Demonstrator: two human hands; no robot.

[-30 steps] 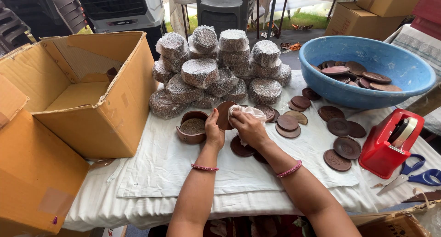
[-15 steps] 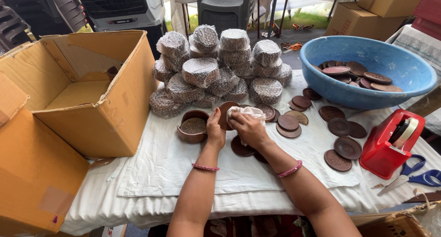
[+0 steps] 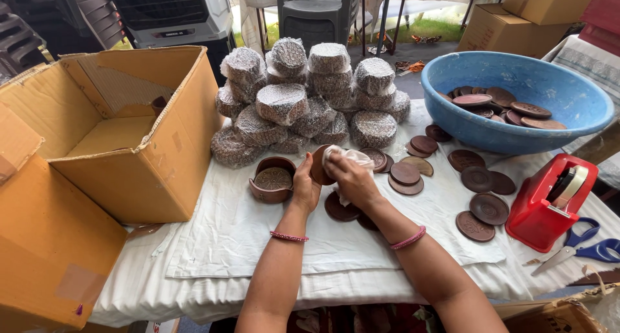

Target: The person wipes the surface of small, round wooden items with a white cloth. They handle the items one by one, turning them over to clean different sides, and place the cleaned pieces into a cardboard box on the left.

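While hands (image 3: 307, 186) wipe: perhaps twelve wrapped bundles (image 3: 282, 102).

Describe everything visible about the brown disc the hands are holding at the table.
The brown disc is round, dark brown, looks like wood, and stands tilted on edge above the white cloth. The left hand grips its lower edge; the right hand presses a crumpled white rag against its face, hiding most of it. It sits beside a round brown holder.

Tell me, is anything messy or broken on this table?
Nothing looks broken or spilled. Brown discs lie scattered loosely on the white cloth, some overlapping, and the wrapped bundles are heaped unevenly. The cardboard box lies on its side, open.
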